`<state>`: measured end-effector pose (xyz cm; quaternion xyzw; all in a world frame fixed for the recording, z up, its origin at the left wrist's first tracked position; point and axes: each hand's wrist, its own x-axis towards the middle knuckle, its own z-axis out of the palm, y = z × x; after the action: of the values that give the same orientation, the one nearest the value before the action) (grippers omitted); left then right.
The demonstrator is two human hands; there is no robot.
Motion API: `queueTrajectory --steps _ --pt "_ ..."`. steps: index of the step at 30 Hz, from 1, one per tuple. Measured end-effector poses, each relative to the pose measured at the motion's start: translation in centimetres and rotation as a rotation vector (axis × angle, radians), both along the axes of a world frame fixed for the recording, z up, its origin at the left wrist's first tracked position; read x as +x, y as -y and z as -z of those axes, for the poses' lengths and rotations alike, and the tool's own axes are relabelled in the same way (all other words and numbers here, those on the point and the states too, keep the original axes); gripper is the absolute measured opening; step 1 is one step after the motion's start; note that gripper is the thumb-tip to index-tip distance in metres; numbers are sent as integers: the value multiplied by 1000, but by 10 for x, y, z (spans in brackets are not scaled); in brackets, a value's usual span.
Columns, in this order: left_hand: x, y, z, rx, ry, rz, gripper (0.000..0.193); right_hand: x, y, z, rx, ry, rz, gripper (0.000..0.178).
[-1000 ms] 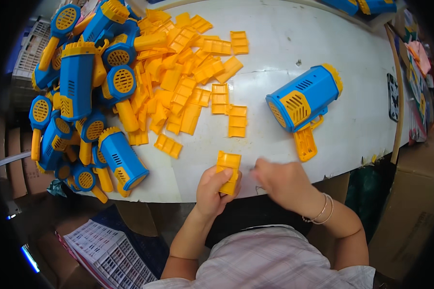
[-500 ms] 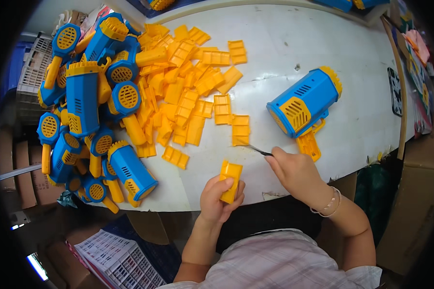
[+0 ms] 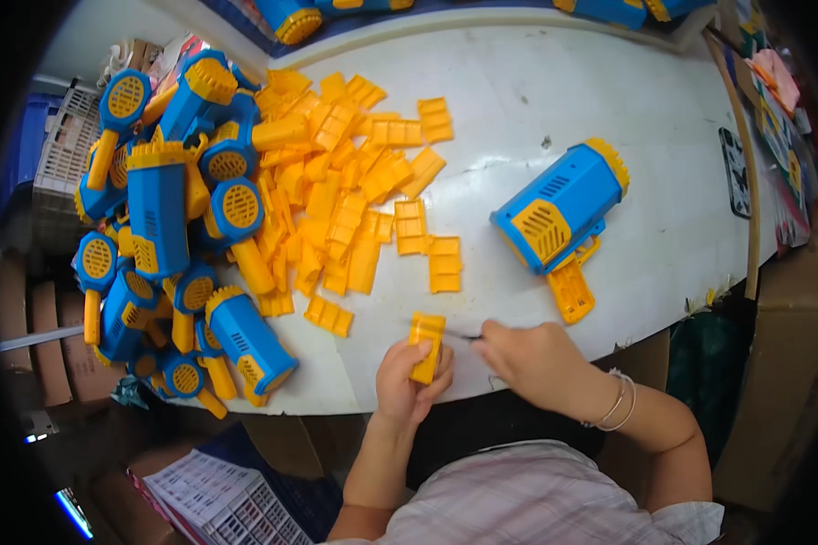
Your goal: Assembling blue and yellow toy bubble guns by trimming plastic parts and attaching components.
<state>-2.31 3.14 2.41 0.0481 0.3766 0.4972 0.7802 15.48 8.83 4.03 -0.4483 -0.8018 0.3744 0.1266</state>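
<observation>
My left hand is closed round a yellow plastic cover, held upright near the table's front edge, thumb on its face. In my right hand is a slim knife-like tool with a dark grip; its thin blade is blurred and lies across the cover's upper end. Whether the blade touches the plastic, I cannot tell. Just beyond my hands lies a ribbed yellow cover. A blue and yellow toy blaster rests on its side farther right, its handle toward me and the handle's hollow inside showing.
A heap of loose yellow covers spreads over the table's left middle. Left of it are piled several blue and yellow toy blasters. A dark phone-like object lies at the right edge. More blasters sit beyond the far rim.
My right hand has come down and left, bringing the blade from near the ribbed cover on the table to the cover in my left hand. The whole view has shifted slightly.
</observation>
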Motion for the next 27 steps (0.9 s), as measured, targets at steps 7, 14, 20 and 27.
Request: queueTrajectory --steps 7,14,20,27 --pt "5 1 0 6 -38 -24 21 0 3 -9 -15 -46 -95 20" --pt "7 -8 -3 -25 3 -16 19 -3 2 -9 -15 -94 -69 21" --pt "6 -4 -3 -5 -45 14 22 0 0 -7 119 -43 -60 21" --pt "3 -2 0 15 -71 11 21 -1 2 -6 49 -22 -78 21"
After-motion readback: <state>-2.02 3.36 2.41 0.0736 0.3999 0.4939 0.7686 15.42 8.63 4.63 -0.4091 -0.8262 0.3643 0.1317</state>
